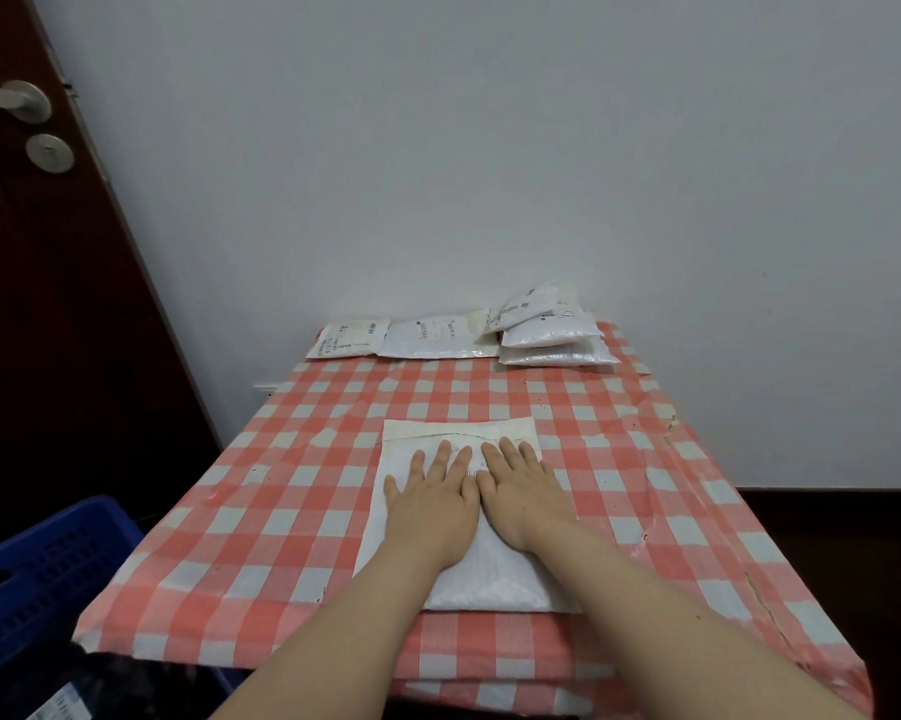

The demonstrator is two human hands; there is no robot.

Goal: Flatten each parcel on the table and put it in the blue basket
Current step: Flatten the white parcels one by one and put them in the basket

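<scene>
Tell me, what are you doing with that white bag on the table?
A person is pressing a white parcel flat. The left hand and the right hand lie on it side by side, fingers straight. The parcel rests on the checked table. More parcels wait at the far edge by the wall. The blue basket stands low on the left.

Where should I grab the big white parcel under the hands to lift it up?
Probably its left long edge, coming from the left. The parcel lies flat with the left hand and right hand pressing its middle, so only edges are free. Slip fingers under, thumb on top; the blue basket sits on that side.
</scene>
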